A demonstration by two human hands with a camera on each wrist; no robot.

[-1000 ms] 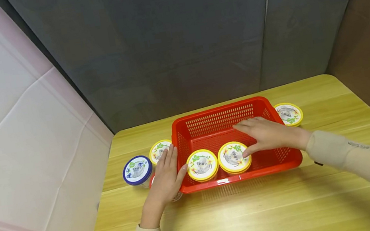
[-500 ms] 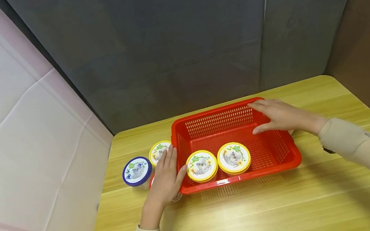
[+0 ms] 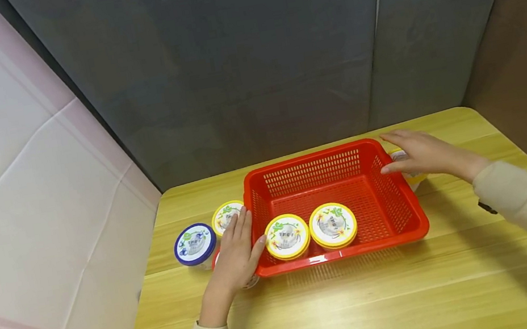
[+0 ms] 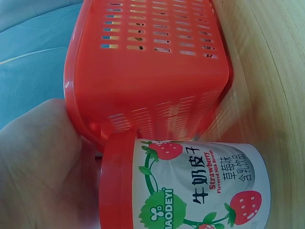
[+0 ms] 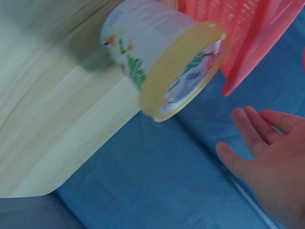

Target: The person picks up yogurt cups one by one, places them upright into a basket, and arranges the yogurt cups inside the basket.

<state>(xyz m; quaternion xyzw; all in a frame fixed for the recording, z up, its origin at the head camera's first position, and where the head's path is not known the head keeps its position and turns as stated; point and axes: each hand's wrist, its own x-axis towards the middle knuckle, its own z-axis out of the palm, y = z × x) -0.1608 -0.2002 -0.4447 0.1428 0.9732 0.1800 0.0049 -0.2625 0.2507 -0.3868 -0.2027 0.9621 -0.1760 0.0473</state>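
A red plastic basket (image 3: 374, 244) stands on the wooden table with two yellow-lidded tubs (image 3: 287, 235) inside, along its front side. On its left rim rests my left hand (image 3: 231, 256), fingers straight. Beneath that hand is a red-lidded strawberry milk tub (image 4: 200, 186), mostly hidden in the head view. My right hand (image 3: 429, 152) hovers past the basket's right rim, fingers extended and thumb apart, holding nothing. Below it stands another yellow-lidded tub (image 5: 162, 62), partly covered by the hand in the head view; the right wrist view shows a gap between them.
Left of the basket stand a blue-lidded tub (image 3: 194, 243) and a yellow-lidded tub (image 3: 225, 215), the latter close to the basket wall. A dark panel (image 3: 239, 76) rises behind the table (image 3: 318, 317), with a white panel (image 3: 15, 198) at the left.
My right hand has moved right, from the right tub inside the basket, across the right rim, to above the tub outside. My left hand has stayed on the left rim.
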